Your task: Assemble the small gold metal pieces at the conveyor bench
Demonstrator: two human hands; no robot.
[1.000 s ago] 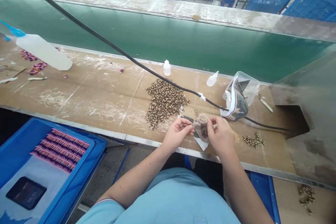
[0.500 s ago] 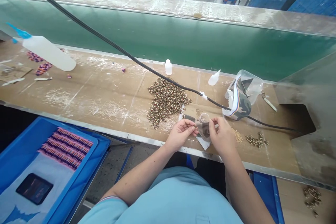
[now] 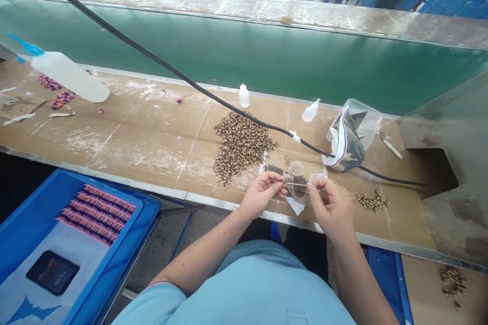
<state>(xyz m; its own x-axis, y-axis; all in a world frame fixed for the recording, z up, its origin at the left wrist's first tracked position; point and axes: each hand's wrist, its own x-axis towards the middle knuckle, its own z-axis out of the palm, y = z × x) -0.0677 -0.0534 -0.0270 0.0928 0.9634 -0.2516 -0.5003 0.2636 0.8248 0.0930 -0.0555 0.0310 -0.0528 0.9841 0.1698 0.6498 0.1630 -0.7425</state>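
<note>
My left hand (image 3: 261, 195) pinches a tiny brown and gold piece at its fingertips, too small to make out fully. My right hand (image 3: 332, 208) is closed on one end of a thin pale stick (image 3: 296, 184), whose other end reaches the piece in my left fingers. Beneath the stick lie a dark brown cloth scrap (image 3: 295, 194) and a white paper (image 3: 296, 207). A small clear round cup (image 3: 296, 168) stands just beyond them. Left of the cup, a heap of small brown and gold pieces (image 3: 244, 147) covers the cardboard.
Two small white bottles (image 3: 244, 97) (image 3: 310, 111) stand behind the heap. A clear tub (image 3: 371, 124) with camouflage fabric (image 3: 353, 151) sits at right. A black cable (image 3: 179, 75) crosses above the bench. A large squeeze bottle (image 3: 70, 76) and a blue tray (image 3: 148, 208) are at left.
My right hand has moved right and slightly down, and the thin stick now shows between my hands. My left hand stays nearly still. Part of a person appears at the top right.
</note>
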